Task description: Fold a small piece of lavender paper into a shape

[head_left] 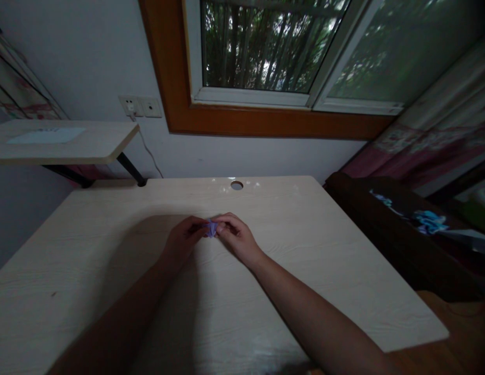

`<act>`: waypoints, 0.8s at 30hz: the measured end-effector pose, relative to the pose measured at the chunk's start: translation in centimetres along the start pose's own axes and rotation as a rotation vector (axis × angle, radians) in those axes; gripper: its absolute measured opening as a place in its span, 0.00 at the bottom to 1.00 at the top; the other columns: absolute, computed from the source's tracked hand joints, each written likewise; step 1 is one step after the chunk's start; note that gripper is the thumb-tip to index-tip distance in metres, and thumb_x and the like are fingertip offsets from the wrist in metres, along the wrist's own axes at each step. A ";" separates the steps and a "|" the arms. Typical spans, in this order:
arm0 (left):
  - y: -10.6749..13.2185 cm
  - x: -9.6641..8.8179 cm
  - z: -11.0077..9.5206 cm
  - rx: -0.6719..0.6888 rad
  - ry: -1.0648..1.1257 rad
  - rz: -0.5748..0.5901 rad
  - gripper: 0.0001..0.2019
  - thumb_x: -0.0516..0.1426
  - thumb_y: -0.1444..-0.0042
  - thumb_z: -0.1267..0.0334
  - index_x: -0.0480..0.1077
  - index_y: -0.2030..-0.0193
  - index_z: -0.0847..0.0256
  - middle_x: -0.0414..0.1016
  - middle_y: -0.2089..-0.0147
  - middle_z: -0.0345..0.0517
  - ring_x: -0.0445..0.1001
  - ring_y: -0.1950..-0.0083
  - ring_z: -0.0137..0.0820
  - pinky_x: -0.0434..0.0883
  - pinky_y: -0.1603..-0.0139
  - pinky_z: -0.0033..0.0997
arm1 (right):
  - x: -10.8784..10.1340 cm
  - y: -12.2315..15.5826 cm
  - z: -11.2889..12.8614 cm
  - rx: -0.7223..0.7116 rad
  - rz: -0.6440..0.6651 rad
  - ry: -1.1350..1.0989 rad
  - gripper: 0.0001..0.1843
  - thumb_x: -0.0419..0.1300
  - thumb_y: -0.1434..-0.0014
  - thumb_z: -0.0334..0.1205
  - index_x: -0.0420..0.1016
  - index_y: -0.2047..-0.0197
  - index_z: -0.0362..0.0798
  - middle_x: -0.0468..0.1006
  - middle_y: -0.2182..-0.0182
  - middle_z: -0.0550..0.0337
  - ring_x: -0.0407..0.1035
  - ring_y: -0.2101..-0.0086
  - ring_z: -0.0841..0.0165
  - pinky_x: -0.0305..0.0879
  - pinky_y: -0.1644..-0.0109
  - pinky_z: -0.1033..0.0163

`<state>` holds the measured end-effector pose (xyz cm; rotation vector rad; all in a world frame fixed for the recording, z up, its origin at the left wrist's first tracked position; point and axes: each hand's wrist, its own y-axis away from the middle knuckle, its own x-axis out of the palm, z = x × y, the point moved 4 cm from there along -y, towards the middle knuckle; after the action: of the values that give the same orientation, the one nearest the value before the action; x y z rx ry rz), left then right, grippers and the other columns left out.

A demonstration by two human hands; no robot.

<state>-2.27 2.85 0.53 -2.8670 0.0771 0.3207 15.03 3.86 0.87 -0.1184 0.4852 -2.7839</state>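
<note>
Between my two hands is a small purple piece of folded paper (211,229), with crease lines running down its front. My left hand (184,235) pinches its left side between thumb and fingers. On the other side, my right hand (235,234) grips the right edge, its thumb in front. Fingers cover both ends of the paper, so only the middle shows. Both hands are over the far half of the pale wooden desk (242,302).
A raised shelf (121,140) with a sheet of paper (47,135) stands at the back left. A round cable hole (236,185) is near the back edge. Dark furniture (383,219) with blue crumpled items (430,221) sits to the right. A window (273,47) is behind the desk.
</note>
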 end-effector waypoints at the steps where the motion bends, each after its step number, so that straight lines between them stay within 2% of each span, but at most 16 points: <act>1: 0.0 0.0 0.1 -0.003 -0.003 0.005 0.09 0.62 0.45 0.56 0.75 0.61 0.58 0.79 0.64 0.42 0.78 0.64 0.31 0.75 0.60 0.30 | 0.0 0.0 -0.1 0.008 0.010 -0.012 0.14 0.64 0.40 0.49 0.79 0.54 0.52 0.73 0.64 0.58 0.71 0.66 0.69 0.71 0.60 0.61; 7: 0.1 0.0 0.2 -0.003 -0.058 0.029 0.09 0.63 0.45 0.57 0.75 0.62 0.59 0.78 0.66 0.42 0.77 0.64 0.31 0.74 0.61 0.29 | 0.3 0.1 -1.2 0.087 0.062 -0.135 0.18 0.66 0.42 0.52 0.75 0.54 0.50 0.74 0.69 0.61 0.71 0.68 0.69 0.72 0.61 0.60; 14: 0.1 0.3 0.4 -0.026 0.068 0.065 0.10 0.64 0.47 0.58 0.75 0.60 0.57 0.80 0.65 0.42 0.79 0.65 0.32 0.76 0.62 0.30 | 0.4 0.1 -1.5 0.122 0.103 -0.193 0.19 0.68 0.45 0.49 0.73 0.53 0.51 0.73 0.69 0.63 0.70 0.69 0.71 0.71 0.65 0.63; 19: 0.2 0.6 0.8 -0.070 0.112 0.087 0.11 0.64 0.47 0.59 0.75 0.58 0.59 0.81 0.65 0.44 0.80 0.66 0.32 0.78 0.63 0.32 | 0.4 -0.1 -1.6 0.132 0.072 -0.223 0.20 0.69 0.46 0.47 0.69 0.54 0.52 0.70 0.69 0.66 0.69 0.71 0.73 0.68 0.66 0.65; 24: 0.2 0.5 0.5 -0.093 0.057 0.066 0.09 0.64 0.46 0.59 0.75 0.59 0.59 0.82 0.66 0.42 0.81 0.66 0.32 0.78 0.61 0.32 | 0.3 -0.1 -1.9 0.144 -0.007 -0.208 0.20 0.70 0.48 0.47 0.64 0.59 0.52 0.70 0.71 0.68 0.66 0.73 0.74 0.64 0.69 0.67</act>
<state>-1.86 2.77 -0.08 -2.9712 0.1721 0.2621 14.48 4.47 -0.90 -0.3722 0.2324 -2.7615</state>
